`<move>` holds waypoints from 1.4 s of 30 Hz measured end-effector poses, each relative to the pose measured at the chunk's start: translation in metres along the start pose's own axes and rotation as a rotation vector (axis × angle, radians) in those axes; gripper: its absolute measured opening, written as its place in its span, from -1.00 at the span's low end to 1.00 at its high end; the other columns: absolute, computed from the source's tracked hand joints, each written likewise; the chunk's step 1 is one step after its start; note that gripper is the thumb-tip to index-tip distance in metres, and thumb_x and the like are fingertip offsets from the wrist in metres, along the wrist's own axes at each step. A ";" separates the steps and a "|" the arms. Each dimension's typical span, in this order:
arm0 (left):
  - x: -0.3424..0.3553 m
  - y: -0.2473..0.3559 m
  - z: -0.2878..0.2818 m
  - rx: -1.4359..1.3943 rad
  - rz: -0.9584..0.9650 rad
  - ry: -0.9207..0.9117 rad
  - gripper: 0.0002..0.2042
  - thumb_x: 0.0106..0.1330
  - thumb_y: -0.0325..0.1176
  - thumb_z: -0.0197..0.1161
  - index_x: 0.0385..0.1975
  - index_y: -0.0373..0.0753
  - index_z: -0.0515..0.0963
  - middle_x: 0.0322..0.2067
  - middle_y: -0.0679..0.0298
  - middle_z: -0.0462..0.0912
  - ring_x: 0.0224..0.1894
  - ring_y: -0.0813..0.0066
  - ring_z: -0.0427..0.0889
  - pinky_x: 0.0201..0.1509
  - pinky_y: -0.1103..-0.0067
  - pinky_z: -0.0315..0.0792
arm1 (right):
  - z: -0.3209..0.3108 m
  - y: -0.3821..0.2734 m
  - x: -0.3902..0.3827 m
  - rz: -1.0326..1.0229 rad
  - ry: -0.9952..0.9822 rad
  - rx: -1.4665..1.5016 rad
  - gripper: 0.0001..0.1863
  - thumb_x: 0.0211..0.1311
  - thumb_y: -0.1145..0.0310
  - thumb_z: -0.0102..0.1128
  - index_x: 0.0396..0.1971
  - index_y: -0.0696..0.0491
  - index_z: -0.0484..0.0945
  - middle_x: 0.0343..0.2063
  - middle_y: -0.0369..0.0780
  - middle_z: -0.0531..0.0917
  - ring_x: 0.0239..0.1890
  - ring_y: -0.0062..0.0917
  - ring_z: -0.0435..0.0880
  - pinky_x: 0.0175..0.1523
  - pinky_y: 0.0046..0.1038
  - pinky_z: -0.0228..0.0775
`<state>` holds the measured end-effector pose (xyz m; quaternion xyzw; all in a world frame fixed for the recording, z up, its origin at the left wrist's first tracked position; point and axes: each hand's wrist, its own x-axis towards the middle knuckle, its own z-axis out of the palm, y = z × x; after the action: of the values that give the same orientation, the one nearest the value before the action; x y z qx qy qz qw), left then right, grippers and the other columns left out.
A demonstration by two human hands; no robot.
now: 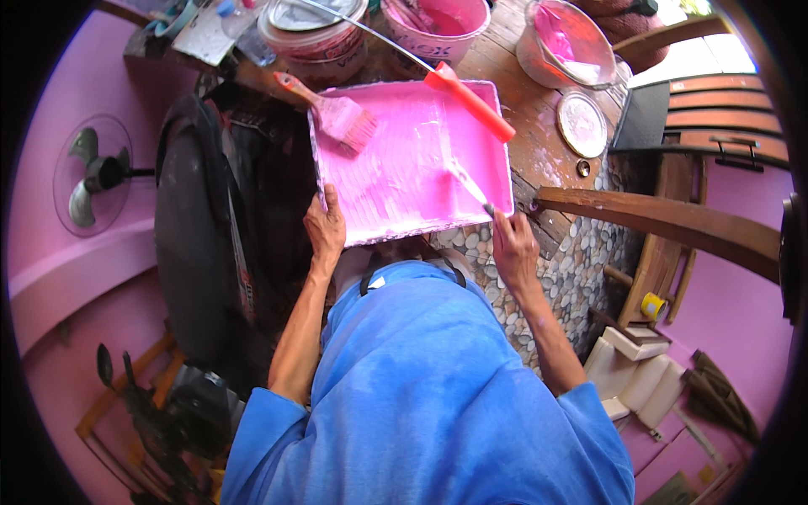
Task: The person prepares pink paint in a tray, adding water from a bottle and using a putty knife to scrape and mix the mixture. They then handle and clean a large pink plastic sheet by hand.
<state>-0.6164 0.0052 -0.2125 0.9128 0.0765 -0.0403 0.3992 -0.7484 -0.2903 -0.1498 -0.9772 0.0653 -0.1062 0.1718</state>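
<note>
A paint tray coated in wet pink paint spans the space in front of my body. My left hand grips its near-left edge, thumb on the rim. Closed near the tray's near-right corner, my right hand holds a slim paint-smeared tool; its pale end reaches into the paint, and whether it is a brush or a scraper I cannot tell. A wide paintbrush with a red handle lies across the far-left side. Over the far-right rim rests an orange-red cylinder on a thin metal rod.
Beyond the tray, a wooden table carries a lidded paint bucket, a pink-stained bucket, another tub and a round lid. A covered dark object stands left, near a wall fan. A curved wooden beam juts in at right.
</note>
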 end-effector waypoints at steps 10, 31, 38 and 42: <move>-0.003 0.000 0.000 -0.066 0.025 -0.045 -0.30 0.36 0.24 -0.19 -0.35 -0.47 0.48 -0.48 -0.18 0.53 -0.35 -0.15 0.52 -0.26 0.23 0.37 | 0.015 -0.052 -0.061 0.056 0.098 -0.045 -0.59 -0.01 0.53 0.26 -0.08 -0.03 0.52 -0.44 -0.19 0.46 -0.41 -0.40 0.51 -0.44 -0.41 0.39; -0.004 0.000 0.002 -0.112 0.084 0.007 -0.28 0.37 0.20 -0.15 -0.44 -0.59 0.39 -0.55 -0.22 0.43 -0.46 -0.14 0.42 -0.30 0.22 0.31 | 0.022 -0.045 -0.044 0.174 0.128 0.056 -0.77 0.05 0.45 0.25 -0.23 0.07 0.60 -0.48 -0.18 0.47 -0.41 -0.36 0.52 -0.43 -0.36 0.40; -0.012 0.023 -0.006 -0.075 0.155 0.062 -0.29 0.39 0.17 -0.16 -0.37 -0.60 0.42 -0.51 -0.22 0.48 -0.43 -0.14 0.46 -0.27 0.23 0.34 | 0.036 -0.047 -0.027 0.157 0.210 0.132 -0.78 0.07 0.47 0.23 -0.23 0.08 0.60 -0.48 -0.17 0.44 -0.45 -0.37 0.52 -0.46 -0.34 0.43; -0.006 -0.002 0.000 -0.092 0.091 -0.009 -0.29 0.39 0.17 -0.16 -0.39 -0.59 0.42 -0.52 -0.22 0.47 -0.43 -0.15 0.45 -0.28 0.22 0.33 | 0.043 -0.056 -0.038 0.158 0.118 0.143 -0.77 0.06 0.50 0.20 -0.22 0.10 0.56 -0.47 -0.15 0.46 -0.40 -0.34 0.54 -0.42 -0.33 0.48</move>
<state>-0.6229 0.0054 -0.2133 0.8959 0.0346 -0.0228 0.4423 -0.7705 -0.2182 -0.1764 -0.9463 0.1444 -0.1539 0.2448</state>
